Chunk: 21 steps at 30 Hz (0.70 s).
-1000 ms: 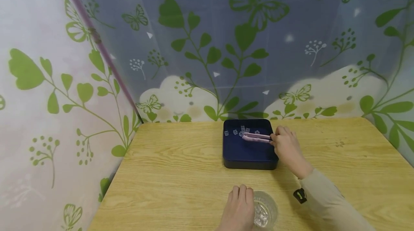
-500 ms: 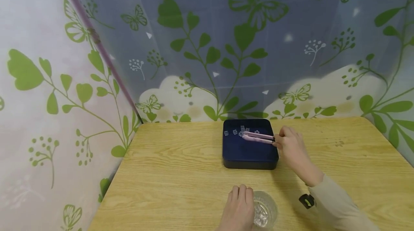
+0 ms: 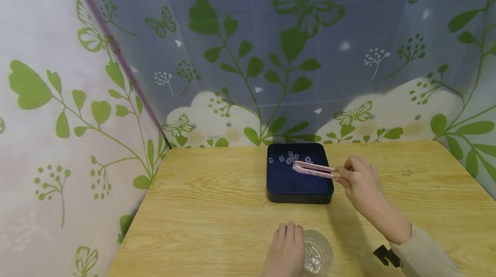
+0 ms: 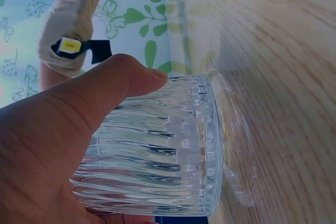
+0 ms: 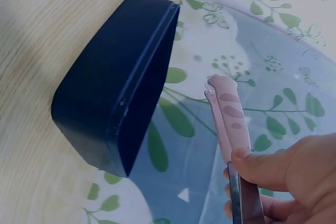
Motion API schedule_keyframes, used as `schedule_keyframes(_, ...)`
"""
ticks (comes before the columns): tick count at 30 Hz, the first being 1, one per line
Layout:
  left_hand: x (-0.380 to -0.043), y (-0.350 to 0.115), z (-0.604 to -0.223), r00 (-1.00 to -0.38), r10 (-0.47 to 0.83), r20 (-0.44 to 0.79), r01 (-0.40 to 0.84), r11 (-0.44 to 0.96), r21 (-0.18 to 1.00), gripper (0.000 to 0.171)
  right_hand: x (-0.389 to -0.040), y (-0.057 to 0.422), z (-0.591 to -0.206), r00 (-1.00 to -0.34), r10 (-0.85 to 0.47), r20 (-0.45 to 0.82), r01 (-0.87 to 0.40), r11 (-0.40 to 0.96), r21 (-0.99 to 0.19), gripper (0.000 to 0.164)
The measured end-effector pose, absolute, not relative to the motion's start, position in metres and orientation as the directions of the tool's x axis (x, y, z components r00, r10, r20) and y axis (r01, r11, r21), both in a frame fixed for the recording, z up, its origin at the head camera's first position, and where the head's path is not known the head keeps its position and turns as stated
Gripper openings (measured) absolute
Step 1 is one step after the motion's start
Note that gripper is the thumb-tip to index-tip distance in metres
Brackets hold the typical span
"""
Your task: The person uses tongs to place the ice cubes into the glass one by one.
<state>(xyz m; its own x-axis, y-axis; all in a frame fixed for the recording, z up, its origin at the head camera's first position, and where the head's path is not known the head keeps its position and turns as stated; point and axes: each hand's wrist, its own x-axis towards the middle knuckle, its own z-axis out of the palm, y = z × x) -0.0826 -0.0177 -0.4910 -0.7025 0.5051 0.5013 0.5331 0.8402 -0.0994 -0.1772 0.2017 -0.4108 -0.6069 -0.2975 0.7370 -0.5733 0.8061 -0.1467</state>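
My left hand (image 3: 284, 249) grips a ribbed clear glass (image 4: 152, 150) that stands on the table, its thumb along the near side in the left wrist view. Several clear pieces lie in the bottom of the glass. My right hand (image 3: 362, 182) holds pink tongs (image 5: 231, 114) with metal handles, thumb pressed on one arm. Between the tong tips, a small clear piece (image 5: 209, 86) shows in the right wrist view. The tips are over a dark blue box (image 3: 300, 198), above its side wall in height. Small clear cube-like pieces (image 3: 290, 155) lie scattered in the box's far half.
The wood-grain table (image 3: 201, 199) extends to both sides of the box. A patterned curtain (image 3: 232, 53) with leaves and butterflies hangs right behind the table's far edge, and another pale one (image 3: 58, 147) hangs along the left. The glass stands nearer than the box.
My right hand has drawn back to the right and toward me, lifting the tongs away from the scattered pieces. My left hand and the glass have stayed in place.
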Motion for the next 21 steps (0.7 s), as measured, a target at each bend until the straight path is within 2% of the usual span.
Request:
schedule_keyframes(5,-0.081,-0.018,-0.489,-0.721,0.506,0.473,0.533,0.841,-0.087,0.053,-0.163,0.209,-0.404,-0.604,-0.324,0.729,-0.584,0.802,-0.128,0.023)
schedule_keyframes(8,-0.080,-0.018,-0.488,-0.731,0.509,0.454,0.534,0.842,-0.084,0.051,-0.154,0.214,-0.400,-0.592,-0.342,0.730,-0.605,0.787,-0.122,0.011)
schedule_keyframes(13,-0.081,-0.017,-0.489,-0.718,0.504,0.479,0.527,0.844,-0.099,0.052,-0.139,0.222,-0.394,-0.579,-0.354,0.734,-0.627,0.769,-0.125,0.067)
schedule_keyframes(21,-0.083,-0.017,-0.491,-0.704,0.500,0.504,0.514,0.849,-0.124,0.061,-0.114,0.231,-0.393,-0.598,-0.370,0.711,-0.650,0.743,-0.160,0.068)
